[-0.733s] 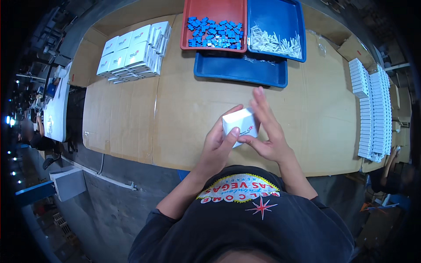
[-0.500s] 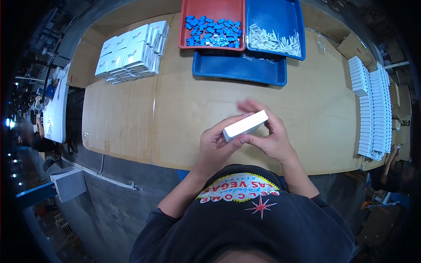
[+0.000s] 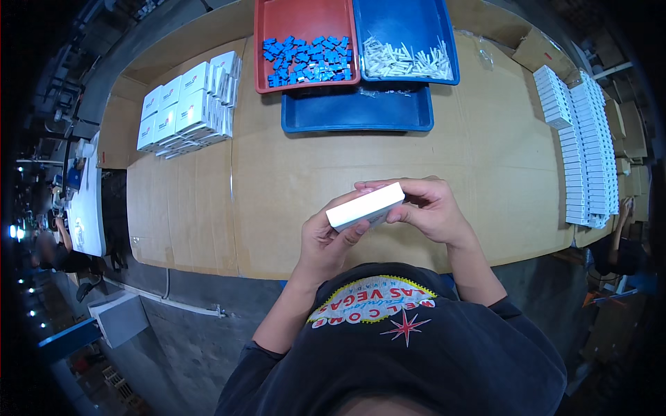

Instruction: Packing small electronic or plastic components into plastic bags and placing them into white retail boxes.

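Above the near part of the cardboard-covered table, a small white box (image 3: 366, 206) is held tilted between both hands. My left hand (image 3: 325, 239) grips its left end, thumb on the near face and the other fingers partly hidden behind. At the right end, my right hand (image 3: 431, 208) has its thumb against the near face and its fingers reaching along the far side. One narrow, plain white side of the box faces up; its far face is hidden.
At the far side stand a red tray (image 3: 259, 55) of blue pieces, a blue tray (image 3: 454, 62) of white sticks, and a lower blue tray (image 3: 357, 121). Flat white boxes (image 3: 184, 111) are stacked at left; rows of white boxes (image 3: 590, 159) line the right. Other people sit beyond both sides.
My right fingers, raised and blurred before, now lie along the box's far side. With the view shifting, the box and my left hand appear slightly farther left and lower.
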The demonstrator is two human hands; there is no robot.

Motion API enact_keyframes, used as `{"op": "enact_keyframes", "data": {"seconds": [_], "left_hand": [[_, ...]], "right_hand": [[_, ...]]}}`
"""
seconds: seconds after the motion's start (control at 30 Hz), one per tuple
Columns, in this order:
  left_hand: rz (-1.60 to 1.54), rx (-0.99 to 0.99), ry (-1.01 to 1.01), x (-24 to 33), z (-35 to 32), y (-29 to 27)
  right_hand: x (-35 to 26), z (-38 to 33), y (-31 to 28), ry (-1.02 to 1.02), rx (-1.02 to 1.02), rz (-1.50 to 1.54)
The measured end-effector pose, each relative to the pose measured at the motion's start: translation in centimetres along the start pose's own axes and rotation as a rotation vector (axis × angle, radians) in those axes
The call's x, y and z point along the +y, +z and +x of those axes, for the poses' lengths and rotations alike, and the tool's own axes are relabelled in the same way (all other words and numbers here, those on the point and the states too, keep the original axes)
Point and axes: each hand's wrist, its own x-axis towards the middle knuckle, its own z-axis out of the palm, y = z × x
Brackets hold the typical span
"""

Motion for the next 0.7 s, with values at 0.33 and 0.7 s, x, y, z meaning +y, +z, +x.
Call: {"op": "enact_keyframes", "data": {"seconds": [0.33, 0.7], "left_hand": [[-0.128, 0.149, -0.040, -2.6, -0.5, -1.0], [0.124, 0.225, 0.220, -0.9, 2.1, -1.9]], "right_hand": [[2.0, 1.1, 1.5, -0.030, 0.086, -0.098], [1.9, 1.1, 1.2, -0.261, 0.244, -0.215]]}}
